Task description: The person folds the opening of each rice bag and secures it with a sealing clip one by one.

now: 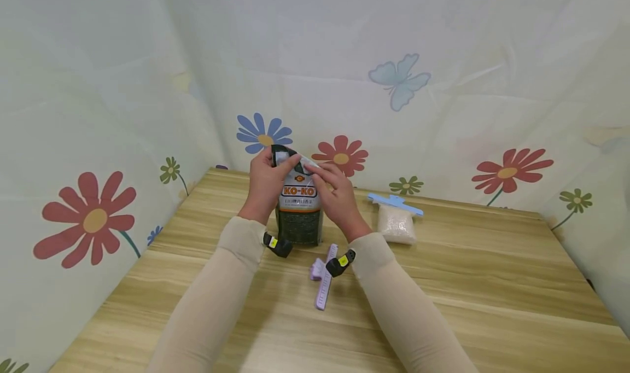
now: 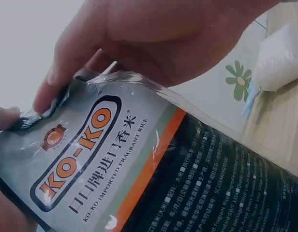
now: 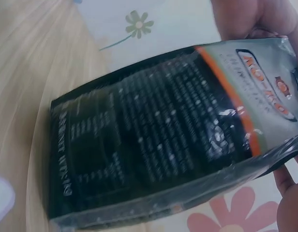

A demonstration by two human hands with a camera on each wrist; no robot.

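A rice bag with a dark green lower part, an orange stripe and a KO-KO label stands upright on the table. My left hand pinches its top left edge, thumb on the front. On the other side my right hand pinches the top right edge, which slants and looks folded. In the left wrist view, fingers of the right hand press at the crumpled rim of the bag. The right wrist view shows the bag's dark printed lower face; most of the right hand is cut off there.
A purple sealing clip lies on the table in front of the bag, partly behind the right wrist camera. To the right sits a small clear bag of white grains with a blue clip across its top. A flower-printed curtain hangs behind the table.
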